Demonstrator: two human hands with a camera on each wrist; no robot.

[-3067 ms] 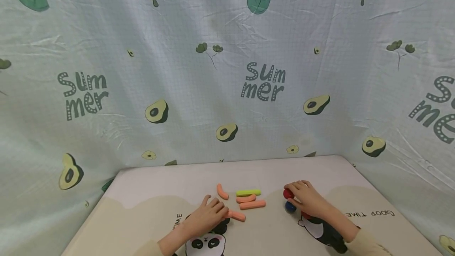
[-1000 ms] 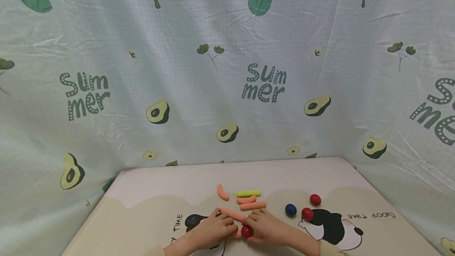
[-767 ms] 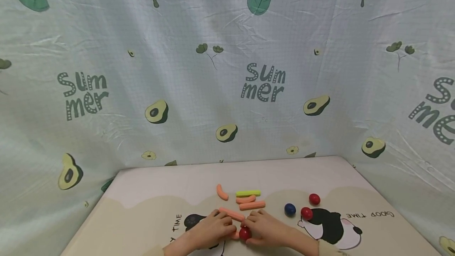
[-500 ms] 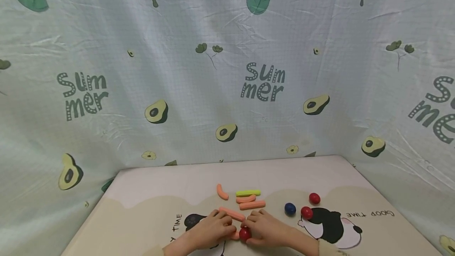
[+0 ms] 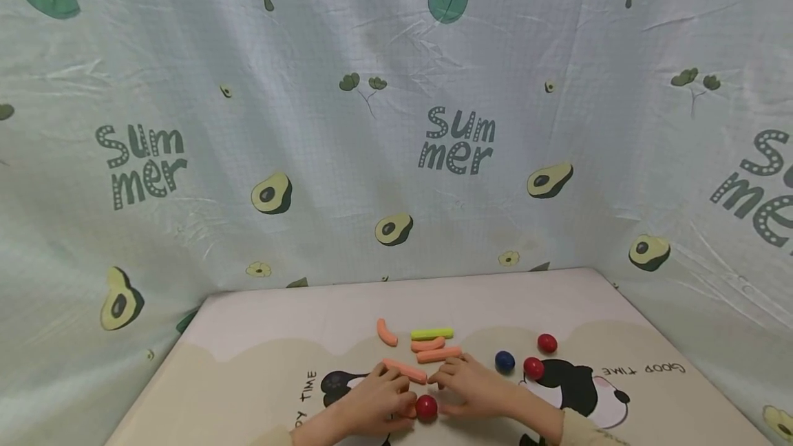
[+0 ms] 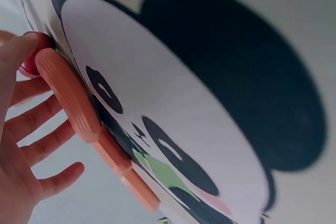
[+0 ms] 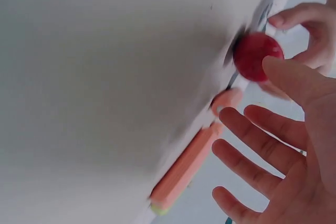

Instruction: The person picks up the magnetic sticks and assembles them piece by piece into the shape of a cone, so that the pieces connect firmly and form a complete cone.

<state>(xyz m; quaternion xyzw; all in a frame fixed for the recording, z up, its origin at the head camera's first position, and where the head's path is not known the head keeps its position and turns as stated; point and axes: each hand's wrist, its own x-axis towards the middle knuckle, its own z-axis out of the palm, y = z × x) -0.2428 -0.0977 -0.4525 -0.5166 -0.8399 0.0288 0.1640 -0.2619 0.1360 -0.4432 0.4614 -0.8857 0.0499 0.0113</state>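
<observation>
A shiny red ball rests on the table between my two hands. On its left is my left hand, fingers spread and loosely bent. In the left wrist view a curved, ridged orange stick lies beside the ball, in front of the left fingers. The left thumb overlaps the ball there. To the ball's right, my right hand has its fingers apart. In the right wrist view its thumb overlaps the ball while the other fingers stretch out with nothing between them. A straight orange stick lies just beyond both hands.
Farther back lie a bent orange stick, a yellow-green stick and two more orange sticks, the longer one nearer. At right are a blue ball and two red balls. A printed curtain hangs behind the table.
My right hand carried a red ball from the right-hand group to the middle, beside my left hand. It has since let go and drawn slightly right.
</observation>
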